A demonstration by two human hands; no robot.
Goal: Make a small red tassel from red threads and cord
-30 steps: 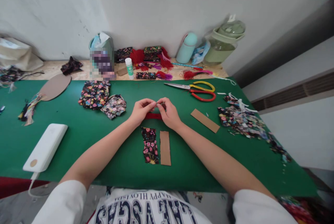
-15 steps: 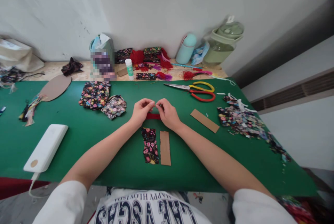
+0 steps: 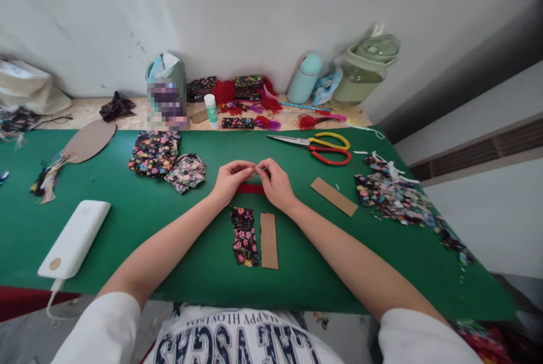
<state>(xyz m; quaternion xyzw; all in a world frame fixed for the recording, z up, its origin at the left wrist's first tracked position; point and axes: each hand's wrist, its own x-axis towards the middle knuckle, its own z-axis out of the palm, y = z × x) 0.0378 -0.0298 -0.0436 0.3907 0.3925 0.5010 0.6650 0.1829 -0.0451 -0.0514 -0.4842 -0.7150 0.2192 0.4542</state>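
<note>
My left hand [image 3: 231,183] and my right hand [image 3: 275,184] meet fingertip to fingertip above the green table mat [image 3: 203,273]. Both are closed in a pinch, and whatever lies between the fingers is too small to make out. A red strip [image 3: 251,188] shows just below, partly hidden by the hands. Nearer to me lie a black floral fabric piece [image 3: 245,238] and, beside it, a brown cardboard strip [image 3: 268,241].
Yellow-and-red-handled scissors [image 3: 328,146] lie at the right, above another cardboard strip [image 3: 334,196] and a fabric scrap pile [image 3: 392,197]. Folded floral cloth [image 3: 154,153] and a white power bank [image 3: 75,238] are at left. A glue stick [image 3: 211,111] stands behind.
My fingertips have drawn slightly closer together and now touch. The things on the table have stayed in place.
</note>
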